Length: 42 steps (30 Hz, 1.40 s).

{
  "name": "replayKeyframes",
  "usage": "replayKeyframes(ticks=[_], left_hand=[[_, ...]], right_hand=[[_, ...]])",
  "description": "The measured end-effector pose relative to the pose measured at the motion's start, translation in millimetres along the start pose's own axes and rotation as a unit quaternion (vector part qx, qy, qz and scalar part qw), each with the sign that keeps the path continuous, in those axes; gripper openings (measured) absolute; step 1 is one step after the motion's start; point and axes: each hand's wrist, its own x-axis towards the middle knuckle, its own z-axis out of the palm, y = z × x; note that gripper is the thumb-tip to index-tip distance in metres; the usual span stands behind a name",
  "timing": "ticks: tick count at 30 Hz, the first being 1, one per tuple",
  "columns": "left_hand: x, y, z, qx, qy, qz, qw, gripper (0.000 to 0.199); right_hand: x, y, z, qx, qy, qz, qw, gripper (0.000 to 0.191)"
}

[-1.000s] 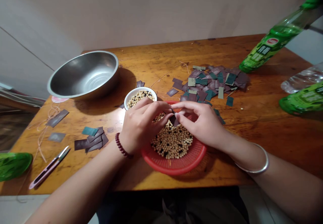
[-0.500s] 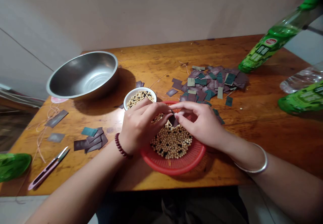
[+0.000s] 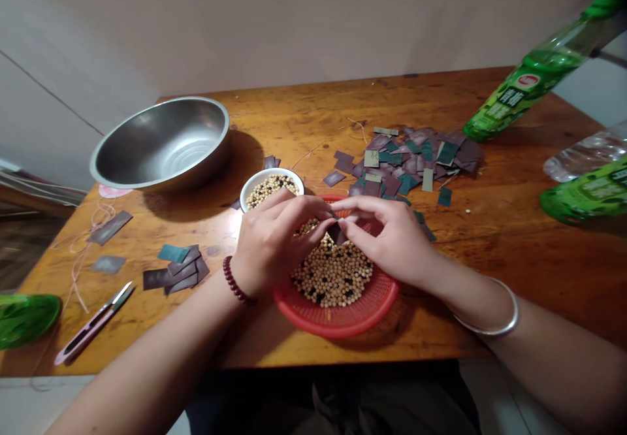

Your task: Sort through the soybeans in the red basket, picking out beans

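The fingertips (image 3: 327,217) of both hands hide most of the small dark square (image 3: 335,233) between them. The green bottle (image 3: 588,193) at right and the green object (image 3: 24,321) at left are cut off by the frame.

A home room by all appearances: a worn wooden table (image 3: 494,258) against a plain painted wall (image 3: 294,23), holding a stainless steel basin (image 3: 161,144), a small white bowl (image 3: 243,198) of soybeans (image 3: 269,190), a red plastic basket (image 3: 337,325) and green-labelled plastic drink bottles (image 3: 524,98), all ordinary household things.
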Motion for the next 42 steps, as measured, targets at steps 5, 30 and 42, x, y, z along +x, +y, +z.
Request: replayKeyframes(ticks=[5,30,42], left_hand=[[0.3,0.3,-0.1,-0.001,-0.007,-0.003,1.000,0.012],[0.4,0.4,0.8,-0.017,0.008,-0.013,1.000,0.010],[-0.1,-0.3,-0.7,-0.025,-0.015,-0.007,1.000,0.013]], right_hand=[[-0.1,0.7,0.0,-0.004,0.000,-0.008,1.000,0.029],[0.1,-1.6,0.0,-0.011,0.008,-0.006,1.000,0.027],[0.2,-1.2,-0.2,0.015,-0.001,0.000,1.000,0.029]])
